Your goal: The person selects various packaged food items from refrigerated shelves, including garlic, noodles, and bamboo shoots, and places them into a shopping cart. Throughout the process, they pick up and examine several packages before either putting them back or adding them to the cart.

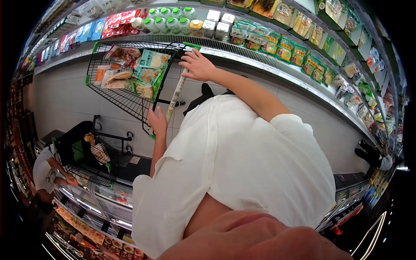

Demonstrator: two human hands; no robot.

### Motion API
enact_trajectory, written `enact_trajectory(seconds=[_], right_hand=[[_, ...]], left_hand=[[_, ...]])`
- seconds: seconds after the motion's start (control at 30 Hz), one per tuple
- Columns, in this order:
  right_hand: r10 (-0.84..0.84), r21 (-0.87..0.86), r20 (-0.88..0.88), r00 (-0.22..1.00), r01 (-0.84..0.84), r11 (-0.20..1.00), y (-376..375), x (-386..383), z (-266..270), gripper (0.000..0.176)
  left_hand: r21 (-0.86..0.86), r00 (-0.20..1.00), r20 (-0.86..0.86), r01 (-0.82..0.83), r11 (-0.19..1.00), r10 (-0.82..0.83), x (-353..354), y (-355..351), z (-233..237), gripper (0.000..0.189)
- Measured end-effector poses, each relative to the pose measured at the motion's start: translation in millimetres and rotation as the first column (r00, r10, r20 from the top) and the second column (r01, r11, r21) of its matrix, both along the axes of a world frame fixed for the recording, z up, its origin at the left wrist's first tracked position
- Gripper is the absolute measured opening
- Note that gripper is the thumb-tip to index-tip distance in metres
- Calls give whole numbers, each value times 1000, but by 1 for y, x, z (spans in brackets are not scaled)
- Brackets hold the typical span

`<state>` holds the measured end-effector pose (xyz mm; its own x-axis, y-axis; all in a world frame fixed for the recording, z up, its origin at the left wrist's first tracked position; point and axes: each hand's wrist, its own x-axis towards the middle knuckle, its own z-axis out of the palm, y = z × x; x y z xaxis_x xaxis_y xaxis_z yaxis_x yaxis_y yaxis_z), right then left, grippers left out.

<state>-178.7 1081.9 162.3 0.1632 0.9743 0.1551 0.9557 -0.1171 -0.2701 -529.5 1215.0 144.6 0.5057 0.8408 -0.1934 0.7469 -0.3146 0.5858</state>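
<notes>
On cart handle (pixel 177 93): left hand (pixel 158 123), right hand (pixel 197 65), fingers wrapped; lettering (pixel 170 111) unreadable

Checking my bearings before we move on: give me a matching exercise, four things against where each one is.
Things:
1. left hand
2. right hand
3. food packets
4. green-capped bottles

Places:
A. on the chiller shelf
B. at the far end of the cart handle
C. inside the cart basket
D. at the near end of the cart handle

Pairs: 1-D, 2-B, 3-C, 4-A.
</notes>
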Motion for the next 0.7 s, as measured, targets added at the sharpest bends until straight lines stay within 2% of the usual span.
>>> enact_trajectory(seconds=[0.1,0.2,0.47,0.57,0.63,0.7], right_hand=[[-14,-15,-9,1000,14,1000,1,3,-8,58],[10,-23,-34,999,-11,1000,-1,6,-6,60],[15,-45,-15,1000,-16,999,6,6,-6,59],[9,-29,-15,1000,-10,1000,7,6,-11,60],[16,-85,-21,1000,-18,996,6,6,-4,60],[19,-119,-46,999,-24,993,7,8,-2,62]], left_hand=[[73,991,98,84,994,-91,3,-1,-8,52],[-22,996,86,-29,999,31,11,-6,-3,49],[-54,998,55,-3,999,6,12,-1,7,55],[-128,999,38,1,992,4,23,-1,7,55],[-1,999,14,33,999,-33,14,-1,0,56],[18,998,-15,56,998,-56,9,0,-11,56]])
